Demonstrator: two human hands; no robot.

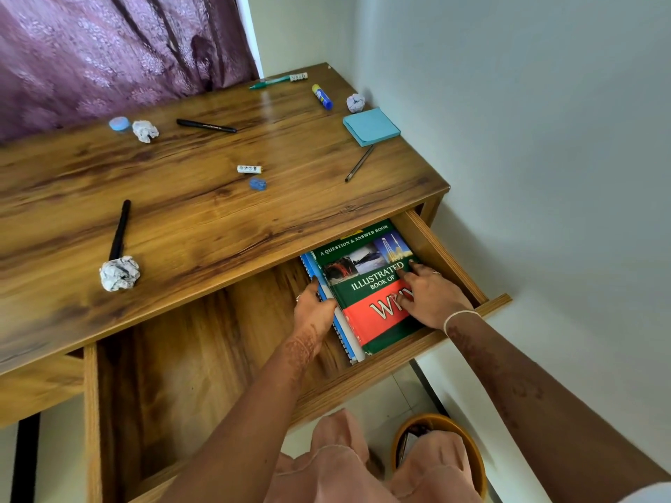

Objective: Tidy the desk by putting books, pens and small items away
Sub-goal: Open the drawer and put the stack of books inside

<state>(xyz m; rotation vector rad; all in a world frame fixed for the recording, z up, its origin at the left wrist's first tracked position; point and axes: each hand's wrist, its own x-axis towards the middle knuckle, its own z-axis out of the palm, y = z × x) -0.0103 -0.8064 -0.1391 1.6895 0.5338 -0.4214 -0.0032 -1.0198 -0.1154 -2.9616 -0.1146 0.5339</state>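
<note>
In the wooden drawer [450,255], a green hardcover [363,285] titled "ILLUSTRATED BOOK OF" tops a blue spiral notebook [345,335]; the left grip [314,310] clasps the notebook's edge, the right grip [432,297] presses flat.

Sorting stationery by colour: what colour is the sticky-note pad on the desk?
Light blue; the pad shows best in the head view.

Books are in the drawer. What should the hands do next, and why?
Probably let go and reach for the pencil on the desk: the green book already lies flat in the drawer under the right hand, and the left hand grips the spiral notebook.
</note>
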